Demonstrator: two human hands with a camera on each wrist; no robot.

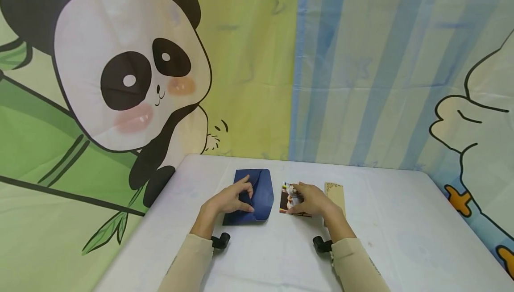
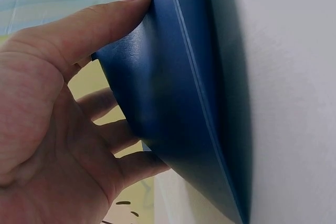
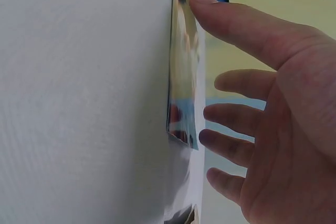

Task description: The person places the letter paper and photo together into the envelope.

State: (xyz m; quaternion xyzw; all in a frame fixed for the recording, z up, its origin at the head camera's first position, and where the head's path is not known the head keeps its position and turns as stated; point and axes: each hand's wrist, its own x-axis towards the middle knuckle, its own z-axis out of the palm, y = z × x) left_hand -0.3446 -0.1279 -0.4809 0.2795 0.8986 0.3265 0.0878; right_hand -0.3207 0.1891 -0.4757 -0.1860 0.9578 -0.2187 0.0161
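My left hand (image 1: 233, 197) is over a dark blue envelope (image 1: 264, 196) on the white table. In the left wrist view, the raised blue paper (image 2: 157, 77) lies between the thumb, at its near edge, and the fingers, whose tips are partly hidden behind it. My right hand (image 1: 313, 199) spans a small glossy picture card (image 1: 286, 198) printed with a whitish figure. From the right wrist, the card (image 3: 182, 77) appears nearly edge-on; the thumb tip meets its upper end, while the other fingers are spread, short of it.
A tan card (image 1: 334, 191) with a dark ornamental pattern lies right of the picture card, partly behind my right wrist. The white table (image 1: 401, 220) ends at a curtain (image 1: 249, 60) printed with a panda and blue stripes.
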